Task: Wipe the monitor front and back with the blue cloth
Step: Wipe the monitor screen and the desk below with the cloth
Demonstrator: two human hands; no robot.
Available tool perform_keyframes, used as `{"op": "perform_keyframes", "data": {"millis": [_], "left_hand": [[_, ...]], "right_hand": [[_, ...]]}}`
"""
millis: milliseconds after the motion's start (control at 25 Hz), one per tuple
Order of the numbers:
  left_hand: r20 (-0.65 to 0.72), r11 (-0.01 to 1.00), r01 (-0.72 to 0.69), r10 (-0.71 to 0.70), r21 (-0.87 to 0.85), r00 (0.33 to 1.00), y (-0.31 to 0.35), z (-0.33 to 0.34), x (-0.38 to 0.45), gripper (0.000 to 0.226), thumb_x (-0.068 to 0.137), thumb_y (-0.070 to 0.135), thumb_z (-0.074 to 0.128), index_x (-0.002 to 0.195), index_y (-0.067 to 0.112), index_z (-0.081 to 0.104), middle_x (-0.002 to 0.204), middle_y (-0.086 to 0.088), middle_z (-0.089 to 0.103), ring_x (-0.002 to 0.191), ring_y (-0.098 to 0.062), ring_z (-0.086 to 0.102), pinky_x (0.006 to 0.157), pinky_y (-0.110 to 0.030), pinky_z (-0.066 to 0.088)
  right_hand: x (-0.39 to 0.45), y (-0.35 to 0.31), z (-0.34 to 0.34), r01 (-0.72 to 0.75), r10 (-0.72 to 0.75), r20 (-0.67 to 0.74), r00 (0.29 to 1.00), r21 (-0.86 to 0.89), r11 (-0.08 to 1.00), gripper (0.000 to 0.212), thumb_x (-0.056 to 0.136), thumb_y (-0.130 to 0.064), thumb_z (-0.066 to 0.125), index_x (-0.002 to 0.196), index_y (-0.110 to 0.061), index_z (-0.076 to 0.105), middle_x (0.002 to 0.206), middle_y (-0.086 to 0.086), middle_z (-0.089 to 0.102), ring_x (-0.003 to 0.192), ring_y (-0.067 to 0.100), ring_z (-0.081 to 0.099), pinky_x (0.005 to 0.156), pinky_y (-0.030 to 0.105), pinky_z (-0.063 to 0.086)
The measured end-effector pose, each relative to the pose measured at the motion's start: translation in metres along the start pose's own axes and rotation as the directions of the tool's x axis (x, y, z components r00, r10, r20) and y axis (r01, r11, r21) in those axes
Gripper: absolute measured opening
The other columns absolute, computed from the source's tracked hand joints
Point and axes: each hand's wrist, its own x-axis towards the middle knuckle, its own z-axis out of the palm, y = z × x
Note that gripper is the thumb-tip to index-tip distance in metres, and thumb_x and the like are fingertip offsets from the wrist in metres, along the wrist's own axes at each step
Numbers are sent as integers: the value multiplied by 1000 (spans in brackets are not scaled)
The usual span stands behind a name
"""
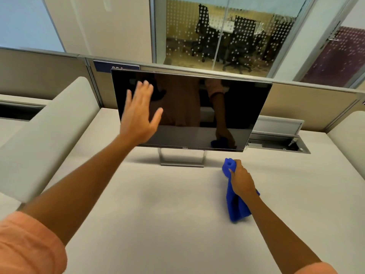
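A black flat monitor point(197, 107) with a dark, switched-off screen stands on a silver stand point(182, 158) at the back of a pale desk point(158, 204). My left hand point(139, 115) is raised in front of the screen's left part, fingers spread, holding nothing; I cannot tell whether it touches the glass. My right hand point(242, 179) is below the monitor's lower right corner, above the desk, closed on a bunched blue cloth point(235, 202) that hangs down from the fist. The back of the monitor is hidden.
A grey partition point(316, 103) runs behind the desk, with an open cable hatch point(276, 141) in the desk at the right. A padded divider point(45, 131) borders the desk on the left. Beyond glass is a room with black chairs point(243, 40).
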Motion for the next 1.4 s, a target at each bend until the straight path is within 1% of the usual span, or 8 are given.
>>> {"op": "perform_keyframes", "data": {"millis": [120,280,400,520,720,880,1200,1400], "left_hand": [[121,983,-77,98,-165,988,24,38,-66,63,99,35,51,152,7,34,162,-7,27,153,-19,13,123,-48,13],[394,972,78,17,-223,919,31,79,-132,61,100,48,39,154,20,32,163,3,22,152,-17,15,123,-45,17],[494,972,190,-98,-139,864,16,104,-149,65,99,55,32,156,23,27,165,4,17,153,-18,13,125,-38,10],[605,954,300,-235,-7,761,-3,128,-150,67,100,55,34,157,23,21,166,2,9,153,-20,7,123,-37,5],[702,950,271,-300,157,645,-19,155,-165,70,99,61,25,158,24,18,166,1,4,154,-24,1,122,-40,-2],[681,960,255,-262,113,683,-21,156,-179,67,101,55,21,159,23,12,166,3,4,153,-16,-2,120,-33,-11],[708,962,257,-246,94,662,-25,154,-174,64,103,52,26,159,23,12,166,3,2,153,-17,-3,120,-33,-10],[734,977,198,-193,81,651,-35,152,-172,64,103,51,26,159,24,11,166,3,1,153,-17,-4,116,-31,-16]], "right_hand": [[-4,-18,24,-31,25,79,997,76,997,37,101,-32,51,130,-8,47,121,14,61,107,27,60,103,41,44],[7,-35,46,-107,103,48,993,87,990,36,100,-33,52,129,-13,46,118,11,63,96,21,58,101,41,44],[14,-52,59,-96,221,-239,945,444,891,31,102,-27,49,130,-13,46,110,11,66,91,23,61,87,35,48],[23,-75,72,-66,345,-279,896,687,724,33,103,-26,46,132,-10,48,112,11,64,103,28,64,86,32,48],[70,-92,73,-275,339,-57,939,467,840,32,101,-30,50,125,-9,49,118,13,63,112,29,60,101,39,48],[82,-95,80,-28,40,-43,998,253,967,37,100,-18,43,130,2,53,130,19,58,120,32,55,98,35,44],[59,-100,94,-65,93,154,984,-181,981,53,92,-35,64,135,-18,41,128,9,56,112,25,57,101,39,48],[23,-108,120,-225,225,10,974,60,972,52,94,-28,64,137,-14,40,131,9,55,117,25,54,105,41,45]]}}
